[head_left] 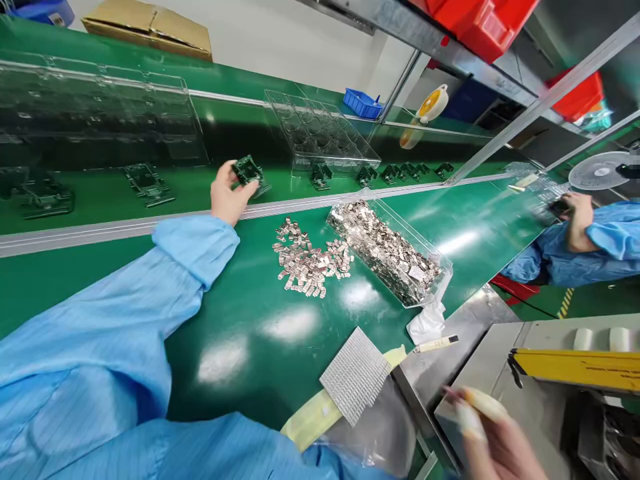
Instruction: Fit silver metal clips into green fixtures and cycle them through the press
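Note:
My left hand (229,195) is closed on a green circuit board (247,172), gripping it by the edges above the far side of the bench. My right hand (493,433), blurred at the lower right, has pale covers on its fingertips. Those fingers are pinched together at a small dark thing too smeared to name. Between the hands, a loose heap of small metal pieces (311,263) lies on the green bench top. Beside it, a transparent plastic box (443,280) holds many more such pieces. A grey gridded sheet (355,373) rests near the bench's front edge.
More circuit boards (146,183) stand along the far strip, past a metal rail (100,230). Transparent trays (325,127) and a blue bin (363,103) sit behind. A white cloth (427,324) lies by the box. At right, a co-worker's hand (579,217) is at work.

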`<state>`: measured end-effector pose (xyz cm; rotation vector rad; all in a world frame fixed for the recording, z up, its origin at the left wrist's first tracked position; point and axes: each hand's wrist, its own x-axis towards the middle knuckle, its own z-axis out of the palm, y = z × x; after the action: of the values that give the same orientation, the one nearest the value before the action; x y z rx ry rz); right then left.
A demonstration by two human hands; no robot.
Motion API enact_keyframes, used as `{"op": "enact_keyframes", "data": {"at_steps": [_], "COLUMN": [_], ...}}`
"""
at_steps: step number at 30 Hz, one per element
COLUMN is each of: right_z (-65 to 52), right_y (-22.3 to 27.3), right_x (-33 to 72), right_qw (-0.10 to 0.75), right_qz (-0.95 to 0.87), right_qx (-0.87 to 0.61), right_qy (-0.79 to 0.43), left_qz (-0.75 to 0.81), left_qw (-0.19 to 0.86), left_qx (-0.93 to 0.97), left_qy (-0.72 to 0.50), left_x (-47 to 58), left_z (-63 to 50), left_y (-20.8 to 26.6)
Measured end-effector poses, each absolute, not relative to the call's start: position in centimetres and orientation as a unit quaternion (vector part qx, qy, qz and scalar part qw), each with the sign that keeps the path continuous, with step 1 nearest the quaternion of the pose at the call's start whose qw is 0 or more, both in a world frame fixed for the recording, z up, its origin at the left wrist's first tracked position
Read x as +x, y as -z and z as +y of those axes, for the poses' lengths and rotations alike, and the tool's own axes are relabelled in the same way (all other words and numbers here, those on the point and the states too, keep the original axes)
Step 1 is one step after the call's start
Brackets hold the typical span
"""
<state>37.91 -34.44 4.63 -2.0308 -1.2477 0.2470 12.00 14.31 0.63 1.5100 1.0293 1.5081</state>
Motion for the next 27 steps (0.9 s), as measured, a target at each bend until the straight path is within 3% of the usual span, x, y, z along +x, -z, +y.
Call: {"op": "enact_keyframes", "data": {"at_steps": [5,9,16,23,27], "right_z": [-20.4,-10.8,-3.5,-2.8,-6.0], "right_y": [-4.1,-3.7,-1.9,-2.1,-4.4], "right_x": [35.1,34.7,34.5,34.4,35.2], "right_qw": [0.28,0.174,0.086,0.098,0.196], "right_qz": [-0.637,-0.655,-0.674,-0.684,-0.675], "right_qx": [-0.698,-0.727,-0.731,-0.722,-0.706], "right_qy": [-0.169,-0.112,-0.062,-0.046,-0.086], "left_qz": [0.512,0.54,0.489,0.638,0.671], "left_qw": [0.327,0.29,0.134,0.058,0.087], "left_qx": [0.613,0.686,0.732,0.627,0.632], "left_qy": [-0.505,-0.391,-0.455,-0.444,-0.377], "left_x": [11.4,12.2,4.8,-5.3,-5.3], "left_z": [20.1,19.7,12.4,9.9,12.2], "left_y": [2.5,1.7,0.9,1.7,2.0]}}
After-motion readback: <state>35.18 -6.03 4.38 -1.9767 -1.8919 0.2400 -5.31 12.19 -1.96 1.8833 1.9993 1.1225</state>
